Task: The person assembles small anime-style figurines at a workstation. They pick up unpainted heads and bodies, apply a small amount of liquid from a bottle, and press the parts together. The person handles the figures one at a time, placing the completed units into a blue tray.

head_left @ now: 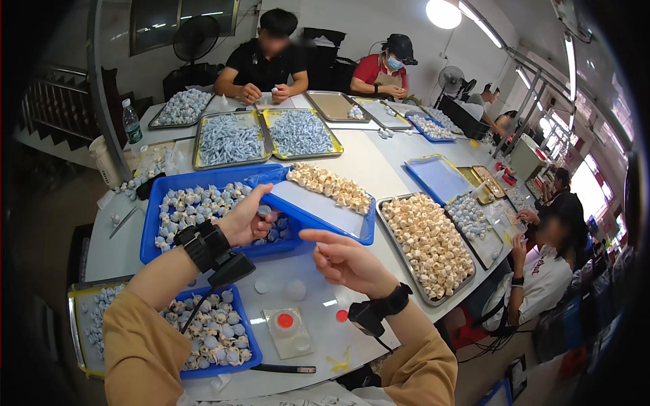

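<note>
My left hand (245, 220) is closed on a small blue-grey rounded piece (264, 210), partly covered by the fingers. It hovers over the right part of a deep blue bin (150, 233) of blue-and-cream pieces, beside a shallow blue tray (323, 220). Cream-coloured small pieces (332, 188) lie in a band along that tray's far side, and the tray overlaps the bin's edge. My right hand (352, 265) is just below the tray's near edge, index finger stretched leftward and the other fingers loosely bent, with nothing visible in it. Both wrists wear black strapped devices.
A metal tray (433, 302) heaped with cream pieces stands right. Nearer me are a blue tray (252, 333) of blue-and-cream pieces and a clear square block (292, 342) with a red disc. Metal trays (267, 139) of blue-grey parts sit farther back. Several people work around the table.
</note>
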A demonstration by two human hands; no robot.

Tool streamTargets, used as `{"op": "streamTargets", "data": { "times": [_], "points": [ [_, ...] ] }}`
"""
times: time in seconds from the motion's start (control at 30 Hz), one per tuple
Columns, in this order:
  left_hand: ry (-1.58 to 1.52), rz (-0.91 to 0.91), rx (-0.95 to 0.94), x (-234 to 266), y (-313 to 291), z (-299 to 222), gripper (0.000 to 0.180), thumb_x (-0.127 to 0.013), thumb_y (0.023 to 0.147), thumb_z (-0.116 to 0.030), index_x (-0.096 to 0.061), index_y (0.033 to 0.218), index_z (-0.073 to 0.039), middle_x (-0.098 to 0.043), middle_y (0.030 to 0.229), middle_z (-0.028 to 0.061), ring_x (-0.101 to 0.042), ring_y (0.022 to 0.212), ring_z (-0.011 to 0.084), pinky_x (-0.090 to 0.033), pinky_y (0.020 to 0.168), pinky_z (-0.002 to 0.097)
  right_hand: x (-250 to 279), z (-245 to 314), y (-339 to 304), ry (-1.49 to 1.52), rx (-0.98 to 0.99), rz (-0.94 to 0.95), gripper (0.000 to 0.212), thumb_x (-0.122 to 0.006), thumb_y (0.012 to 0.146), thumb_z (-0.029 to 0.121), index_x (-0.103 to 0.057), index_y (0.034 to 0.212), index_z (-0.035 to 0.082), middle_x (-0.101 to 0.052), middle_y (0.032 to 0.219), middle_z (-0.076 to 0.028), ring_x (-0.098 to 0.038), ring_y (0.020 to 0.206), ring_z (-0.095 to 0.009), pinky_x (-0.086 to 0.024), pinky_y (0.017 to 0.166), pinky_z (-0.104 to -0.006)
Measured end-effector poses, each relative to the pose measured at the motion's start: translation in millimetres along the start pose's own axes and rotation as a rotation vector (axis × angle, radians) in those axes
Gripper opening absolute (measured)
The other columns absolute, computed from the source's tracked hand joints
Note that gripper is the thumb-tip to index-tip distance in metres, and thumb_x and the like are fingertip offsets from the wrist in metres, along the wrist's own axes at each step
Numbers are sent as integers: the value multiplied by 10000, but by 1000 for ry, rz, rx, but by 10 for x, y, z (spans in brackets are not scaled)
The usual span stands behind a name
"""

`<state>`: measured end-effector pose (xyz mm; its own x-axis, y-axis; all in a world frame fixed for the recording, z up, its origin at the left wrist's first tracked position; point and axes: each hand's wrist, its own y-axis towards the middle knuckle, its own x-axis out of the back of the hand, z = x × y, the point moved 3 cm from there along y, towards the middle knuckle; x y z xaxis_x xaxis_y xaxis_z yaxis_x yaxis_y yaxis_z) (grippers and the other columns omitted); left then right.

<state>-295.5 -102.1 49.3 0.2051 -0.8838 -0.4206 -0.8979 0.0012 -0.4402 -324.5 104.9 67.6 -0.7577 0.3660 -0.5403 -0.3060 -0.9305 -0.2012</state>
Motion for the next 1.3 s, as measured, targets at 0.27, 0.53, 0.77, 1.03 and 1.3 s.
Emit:
{"op": "streamTargets", "data": {
  "times": [0.27, 0.53, 0.77, 1.03, 1.3],
  "points": [
    [39, -158, -58, 525, 167, -260, 521, -336, 772, -681, -445, 721, -174, -363, 511, -29, -296, 394, 86, -206, 359, 217, 453, 130, -927, -558, 225, -510, 202, -418, 899, 154, -539, 970, 8, -323, 559, 63, -301, 469, -19, -222, 401, -163],
    [144, -279, -55, 868, 299, -460, 433, -450, 781, -591, -515, 720, -168, -430, 569, -16, -353, 464, 84, -262, 419, 213, 1515, -197, -2303, -1056, 521, -1581, 299, -526, 836, 154, -451, 1084, 4, -534, 639, -46, -447, 575, -91, -366, 524, -256],
    [173, -247, -150, 987, 490, -436, 213, -573, 798, -373, -556, 793, -161, -487, 634, -46, -370, 500, 67, -305, 458, 215, 2231, -878, -2795, -473, 240, -1539, 489, -482, 865, 267, -281, 1243, 30, -417, 553, 8, -362, 358, -72, -255, 297, -217],
    [291, -331, -165, 718, 289, -461, 273, -585, 787, -407, -580, 805, -135, -464, 629, -47, -358, 485, 63, -296, 438, 205, 2614, -965, -2638, -1171, 385, -1669, 469, -569, 813, 290, -453, 1100, -61, -601, 730, -112, -575, 651, -182, -455, 600, -291],
    [399, -313, -95, 497, 39, -193, 340, -601, 757, -452, -507, 808, -129, -393, 618, -46, -356, 480, 56, -267, 410, 183, 2462, -741, -2602, -825, 147, -1473, 379, -598, 789, 287, -483, 885, -61, -540, 609, -77, -506, 482, -145, -392, 440, -272]
  ]
}}
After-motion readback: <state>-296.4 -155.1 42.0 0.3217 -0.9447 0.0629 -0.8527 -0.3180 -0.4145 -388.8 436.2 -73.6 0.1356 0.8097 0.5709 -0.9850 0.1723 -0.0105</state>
